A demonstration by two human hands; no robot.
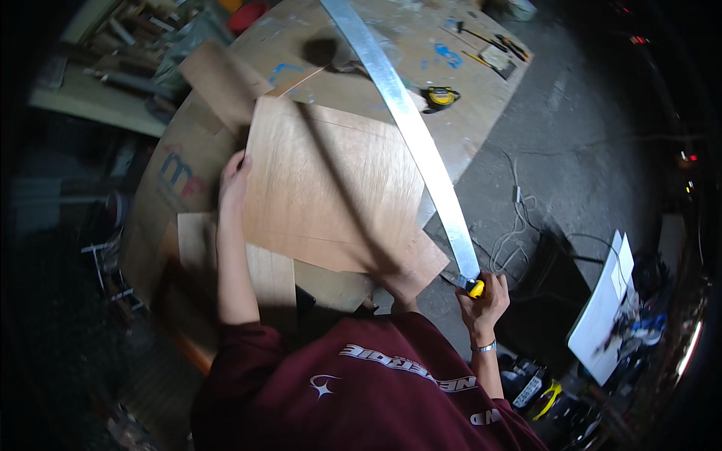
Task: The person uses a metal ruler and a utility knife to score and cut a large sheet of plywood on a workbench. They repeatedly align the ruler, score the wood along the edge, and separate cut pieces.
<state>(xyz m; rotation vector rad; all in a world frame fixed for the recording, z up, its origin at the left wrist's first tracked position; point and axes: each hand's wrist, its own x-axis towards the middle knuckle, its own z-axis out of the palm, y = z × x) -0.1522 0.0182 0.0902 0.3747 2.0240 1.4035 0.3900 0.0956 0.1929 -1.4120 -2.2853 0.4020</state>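
My left hand (234, 180) is closed on the left edge of a pale plywood sheet (286, 188), its fingers partly hidden by the sheet. The sheet lies tilted over the worktable, and a dark strip of shadow crosses it. In my right hand (490, 302) is the near end of a long, flat metal straightedge (417, 139). It runs up past the sheet's right side toward the far part of the table. A small yellow-and-black object (477, 289) shows at the right thumb; its kind is unclear.
Smaller plywood pieces (263, 278) lie under and beside the sheet on the worktable (481, 113). A yellow-and-black tape measure (440, 98) rests beyond it, with a hammer (475, 34) and pliers (513, 47) farther right. A cable (519, 195) and a white panel (603, 316) are off the table's right side.
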